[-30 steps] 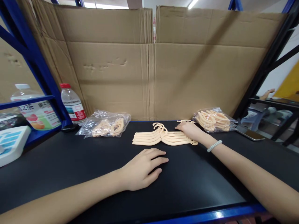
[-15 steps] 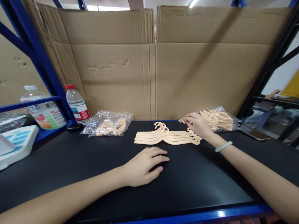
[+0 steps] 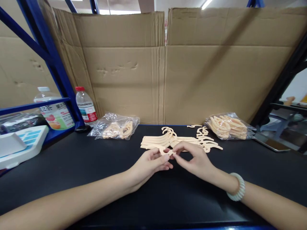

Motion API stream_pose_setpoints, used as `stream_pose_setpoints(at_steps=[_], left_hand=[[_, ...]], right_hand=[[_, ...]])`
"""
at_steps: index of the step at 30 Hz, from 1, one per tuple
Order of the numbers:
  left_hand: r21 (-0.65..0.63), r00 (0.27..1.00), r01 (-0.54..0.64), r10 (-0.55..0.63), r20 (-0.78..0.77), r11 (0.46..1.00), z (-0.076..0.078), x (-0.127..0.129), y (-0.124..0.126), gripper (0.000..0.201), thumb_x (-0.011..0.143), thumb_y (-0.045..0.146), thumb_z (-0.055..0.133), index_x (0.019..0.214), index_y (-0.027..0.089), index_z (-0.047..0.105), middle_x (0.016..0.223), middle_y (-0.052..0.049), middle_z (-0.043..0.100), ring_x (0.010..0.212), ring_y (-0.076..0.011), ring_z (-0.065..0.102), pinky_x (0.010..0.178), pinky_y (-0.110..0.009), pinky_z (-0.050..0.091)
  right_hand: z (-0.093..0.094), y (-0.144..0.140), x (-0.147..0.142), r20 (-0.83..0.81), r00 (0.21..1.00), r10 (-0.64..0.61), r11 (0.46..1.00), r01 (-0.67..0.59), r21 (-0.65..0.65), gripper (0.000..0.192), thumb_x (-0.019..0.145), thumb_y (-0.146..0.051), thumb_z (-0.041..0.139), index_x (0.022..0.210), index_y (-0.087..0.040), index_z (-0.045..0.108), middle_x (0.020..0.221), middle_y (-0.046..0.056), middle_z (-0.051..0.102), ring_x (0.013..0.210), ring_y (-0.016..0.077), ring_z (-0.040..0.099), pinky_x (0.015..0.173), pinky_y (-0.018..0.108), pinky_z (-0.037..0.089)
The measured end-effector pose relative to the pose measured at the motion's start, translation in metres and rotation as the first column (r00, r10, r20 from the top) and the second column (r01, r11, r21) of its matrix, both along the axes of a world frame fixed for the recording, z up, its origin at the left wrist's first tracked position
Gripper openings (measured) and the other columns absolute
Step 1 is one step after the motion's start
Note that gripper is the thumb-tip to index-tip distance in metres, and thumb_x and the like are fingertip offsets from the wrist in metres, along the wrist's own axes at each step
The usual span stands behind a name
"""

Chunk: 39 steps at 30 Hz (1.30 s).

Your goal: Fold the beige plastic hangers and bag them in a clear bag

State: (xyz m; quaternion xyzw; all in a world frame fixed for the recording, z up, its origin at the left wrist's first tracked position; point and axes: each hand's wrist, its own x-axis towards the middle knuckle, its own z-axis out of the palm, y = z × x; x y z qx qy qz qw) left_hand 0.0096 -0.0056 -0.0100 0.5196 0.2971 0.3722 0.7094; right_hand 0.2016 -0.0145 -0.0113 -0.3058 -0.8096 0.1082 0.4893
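Note:
Close in front of me both hands hold one small cream curved piece [image 3: 164,151], which looks like a clothes hanger's hook. My left hand [image 3: 153,163] pinches it between thumb and fingers. My right hand [image 3: 195,159] grips its right end with thumb and fingertips. Just behind them lies a row of cream folding hangers [image 3: 154,140] with hooks pointing up, partly hidden by my hands. Right of that row, loose hanger arms [image 3: 207,140] overlap in a pile. A loose hook [image 3: 193,126] rests behind them near the table's far edge.
A clear bag of cream parts [image 3: 117,129] lies back left, a fuller bag [image 3: 229,126] back right. A phone [image 3: 272,143] lies flat at right. A red-capped bottle [image 3: 86,107] and white-blue device [image 3: 26,143] stand left. Cardboard [image 3: 124,70] walls the back.
My right hand has come from the back right to the middle, bringing the hook piece. My left hand has risen off the table and closed on it. The view has shifted slightly.

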Motion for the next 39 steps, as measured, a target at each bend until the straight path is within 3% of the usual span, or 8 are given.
stream_pose_setpoints(at_steps=[3, 7, 13, 19, 24, 30, 34, 39], left_hand=[[-0.045, 0.994, -0.084, 0.087, 0.072, 0.995, -0.002, -0.002, 0.005, 0.022, 0.071, 0.025, 0.080, 0.076, 0.012, 0.063, 0.084, -0.004, 0.070, 0.069, -0.0091, 0.064, 0.075, -0.023, 0.052], [0.003, 0.976, -0.217, 0.217, 0.015, 0.976, -0.003, -0.009, 0.016, 0.026, 0.072, 0.029, 0.079, 0.080, 0.013, 0.061, 0.083, -0.006, 0.071, 0.065, -0.0106, 0.065, 0.071, -0.024, 0.053], [0.189, 0.888, -0.453, 0.461, 0.004, 0.871, -0.007, -0.016, 0.032, 0.034, 0.073, 0.039, 0.075, 0.086, 0.013, 0.057, 0.076, -0.003, 0.068, 0.059, -0.0103, 0.064, 0.060, -0.023, 0.051], [0.246, 0.875, -0.463, 0.484, -0.031, 0.852, -0.007, -0.014, 0.032, 0.032, 0.071, 0.039, 0.074, 0.080, 0.014, 0.056, 0.070, 0.000, 0.064, 0.055, -0.0100, 0.061, 0.055, -0.022, 0.047], [0.250, 0.882, -0.444, 0.469, -0.048, 0.860, -0.005, -0.014, 0.030, 0.031, 0.073, 0.041, 0.072, 0.077, 0.015, 0.057, 0.069, 0.000, 0.062, 0.056, -0.0090, 0.059, 0.055, -0.021, 0.045], [0.195, 0.885, -0.455, 0.465, -0.007, 0.869, -0.002, -0.027, 0.045, 0.030, 0.068, 0.036, 0.077, 0.076, 0.015, 0.057, 0.071, 0.002, 0.061, 0.059, -0.0068, 0.056, 0.059, -0.019, 0.045], [0.169, 0.940, -0.339, 0.338, 0.039, 0.925, -0.003, -0.039, 0.053, 0.027, 0.068, 0.031, 0.079, 0.076, 0.015, 0.058, 0.070, 0.003, 0.057, 0.062, -0.0064, 0.053, 0.061, -0.019, 0.044], [0.160, 0.963, -0.264, 0.250, 0.101, 0.951, -0.003, -0.045, 0.052, 0.023, 0.071, 0.027, 0.078, 0.077, 0.016, 0.059, 0.073, 0.003, 0.056, 0.065, -0.0068, 0.051, 0.063, -0.020, 0.043]], right_hand=[[-0.001, 0.001, 0.002, 0.134, 0.990, 0.033, 0.999, -0.036, 0.019, 0.015, 0.086, -0.017, 0.054, 0.099, -0.023, 0.061, 0.087, 0.003, 0.068, 0.077, 0.0167, 0.063, 0.071, 0.030, 0.054], [0.002, 0.013, 0.020, 0.222, 0.965, -0.142, 0.989, 0.131, 0.067, 0.021, 0.091, -0.024, 0.048, 0.110, -0.023, 0.058, 0.105, 0.008, 0.066, 0.098, 0.0227, 0.062, 0.084, 0.039, 0.053], [-0.018, 0.042, 0.044, 0.604, 0.727, -0.327, 0.914, 0.406, 0.006, 0.061, 0.093, -0.046, 0.040, 0.139, -0.006, 0.041, 0.142, 0.021, 0.043, 0.134, 0.0344, 0.037, 0.108, 0.054, 0.034], [-0.036, 0.068, 0.043, 0.707, 0.621, -0.338, 0.871, 0.490, -0.015, 0.060, 0.097, -0.048, 0.028, 0.141, -0.008, 0.041, 0.146, 0.019, 0.038, 0.136, 0.0312, 0.033, 0.111, 0.051, 0.029], [-0.030, 0.074, 0.042, 0.613, 0.685, -0.394, 0.884, 0.465, 0.048, 0.050, 0.096, -0.044, 0.039, 0.133, -0.011, 0.049, 0.140, 0.019, 0.046, 0.132, 0.0332, 0.039, 0.107, 0.054, 0.033], [-0.026, 0.065, 0.044, 0.480, 0.814, -0.327, 0.942, 0.323, 0.093, 0.008, 0.088, -0.026, 0.056, 0.087, -0.019, 0.061, 0.097, 0.009, 0.062, 0.095, 0.0254, 0.057, 0.084, 0.042, 0.048], [-0.026, 0.063, 0.048, 0.401, 0.853, -0.334, 0.938, 0.341, 0.056, 0.010, 0.085, -0.025, 0.060, 0.077, -0.020, 0.058, 0.091, 0.008, 0.059, 0.087, 0.0239, 0.056, 0.077, 0.039, 0.048], [-0.006, 0.046, 0.050, 0.326, 0.899, -0.292, 0.944, 0.326, -0.053, 0.012, 0.086, -0.027, 0.056, 0.077, -0.021, 0.052, 0.077, 0.003, 0.061, 0.073, 0.0202, 0.059, 0.067, 0.033, 0.048]])
